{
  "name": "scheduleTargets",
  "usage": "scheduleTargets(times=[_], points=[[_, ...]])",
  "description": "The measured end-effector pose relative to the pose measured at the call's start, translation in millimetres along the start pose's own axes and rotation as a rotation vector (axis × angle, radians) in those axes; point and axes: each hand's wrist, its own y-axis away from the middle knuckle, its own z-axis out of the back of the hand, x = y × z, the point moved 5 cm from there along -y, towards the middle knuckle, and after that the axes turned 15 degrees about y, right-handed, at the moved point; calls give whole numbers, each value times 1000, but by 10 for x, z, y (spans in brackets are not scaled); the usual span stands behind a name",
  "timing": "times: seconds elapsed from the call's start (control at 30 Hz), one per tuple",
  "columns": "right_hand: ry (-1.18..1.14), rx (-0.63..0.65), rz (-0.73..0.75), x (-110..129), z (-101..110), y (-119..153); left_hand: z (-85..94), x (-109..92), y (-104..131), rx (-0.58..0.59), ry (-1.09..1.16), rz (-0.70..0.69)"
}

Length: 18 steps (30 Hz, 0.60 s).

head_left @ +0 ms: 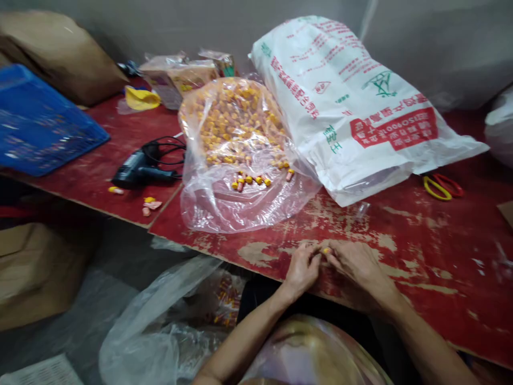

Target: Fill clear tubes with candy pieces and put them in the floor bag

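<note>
My left hand (303,269) and my right hand (358,261) meet over the front edge of the red table, fingertips almost together. Between them shows a small yellow-capped piece (326,250), pinched by the right fingers. The left fingers are curled closed beside it; what they grip is hidden. Beyond the hands, a clear plastic bag (236,206) lies open, filled with many small pink pieces with yellow caps (240,115). Several of these pieces lie near the bag's mouth.
A white printed sack (340,101) leans behind, right of the bag. Yellow-and-red-handled scissors (437,191) lie at right. A heat gun or hair dryer (138,168), loose pieces (150,203) and a blue crate (36,123) are at left. Below, another plastic bag (136,326) holds similar pieces.
</note>
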Motion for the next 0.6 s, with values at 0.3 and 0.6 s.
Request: scheduleTargets(times=[0.3, 0.6], points=[[53, -72, 70, -57, -167, -114, 1091, -173, -227, -568, -245, -161], [56, -522, -61, 37, -167, 45, 2217, -110, -1308, -669, -717, 14]])
